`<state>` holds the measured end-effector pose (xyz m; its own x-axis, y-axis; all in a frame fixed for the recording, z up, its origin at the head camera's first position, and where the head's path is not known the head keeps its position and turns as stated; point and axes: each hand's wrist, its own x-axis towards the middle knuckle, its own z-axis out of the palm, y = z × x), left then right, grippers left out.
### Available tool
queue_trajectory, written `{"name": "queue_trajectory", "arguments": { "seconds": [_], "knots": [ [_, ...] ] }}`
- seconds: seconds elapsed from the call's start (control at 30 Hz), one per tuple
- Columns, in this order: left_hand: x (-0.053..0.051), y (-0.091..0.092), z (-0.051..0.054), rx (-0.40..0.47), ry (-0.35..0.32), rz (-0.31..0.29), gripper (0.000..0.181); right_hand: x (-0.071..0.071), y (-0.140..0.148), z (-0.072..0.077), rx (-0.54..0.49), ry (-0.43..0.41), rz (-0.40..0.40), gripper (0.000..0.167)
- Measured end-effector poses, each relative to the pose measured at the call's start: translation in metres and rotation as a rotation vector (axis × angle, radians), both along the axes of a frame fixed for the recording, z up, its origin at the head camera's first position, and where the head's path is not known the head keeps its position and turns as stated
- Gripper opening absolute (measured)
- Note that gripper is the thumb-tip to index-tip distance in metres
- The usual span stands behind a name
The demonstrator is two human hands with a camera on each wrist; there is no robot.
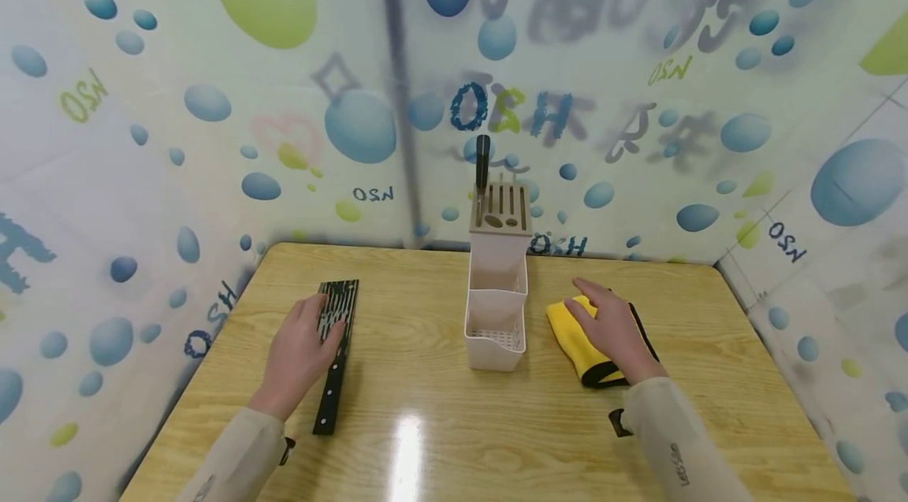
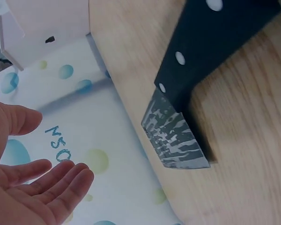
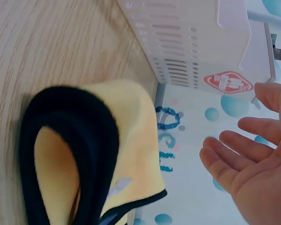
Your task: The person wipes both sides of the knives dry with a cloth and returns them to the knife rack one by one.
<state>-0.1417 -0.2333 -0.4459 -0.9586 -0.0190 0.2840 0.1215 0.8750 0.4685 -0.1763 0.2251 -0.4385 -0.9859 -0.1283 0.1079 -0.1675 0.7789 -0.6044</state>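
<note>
Left hand (image 1: 301, 352), fingers loose and empty, hovers at the knife (image 1: 330, 392) on the table's (image 1: 418, 313) left side in the head view, while the right hand (image 1: 613, 332), equally relaxed and holding nothing, hangs over the yellow cloth (image 1: 576, 340), the holder (image 1: 496, 251) standing between them with a black handle (image 1: 482, 159) rising from its slotted top. From the left wrist, the knife's patterned blade (image 2: 173, 138) lies apart from the slightly bent fingers. From the right wrist, the folded, black-edged cloth lies near the holder's vented side, which bears a red label (image 3: 228, 82).
</note>
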Motion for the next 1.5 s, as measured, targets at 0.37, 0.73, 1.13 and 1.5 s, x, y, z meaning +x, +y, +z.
{"name": "queue_trajectory", "arguments": {
  "seconds": [0.37, 0.73, 1.13, 1.5],
  "knots": [
    [0.007, -0.011, -0.008, -0.059, -0.068, 0.008, 0.056, 0.003, 0.019, -0.006, 0.026, 0.018, -0.023, 0.052],
    [0.011, -0.013, -0.017, -0.148, -0.098, -0.015, 0.056, 0.007, 0.027, -0.012, 0.088, -0.026, -0.026, 0.053],
    [0.013, -0.011, -0.031, -0.194, -0.134, -0.034, 0.054, 0.013, 0.029, -0.025, 0.140, -0.060, -0.023, 0.055],
    [0.015, -0.004, -0.032, -0.231, -0.189, -0.029, 0.053, 0.018, 0.026, -0.030, 0.162, -0.123, -0.042, 0.056]
  ]
}}
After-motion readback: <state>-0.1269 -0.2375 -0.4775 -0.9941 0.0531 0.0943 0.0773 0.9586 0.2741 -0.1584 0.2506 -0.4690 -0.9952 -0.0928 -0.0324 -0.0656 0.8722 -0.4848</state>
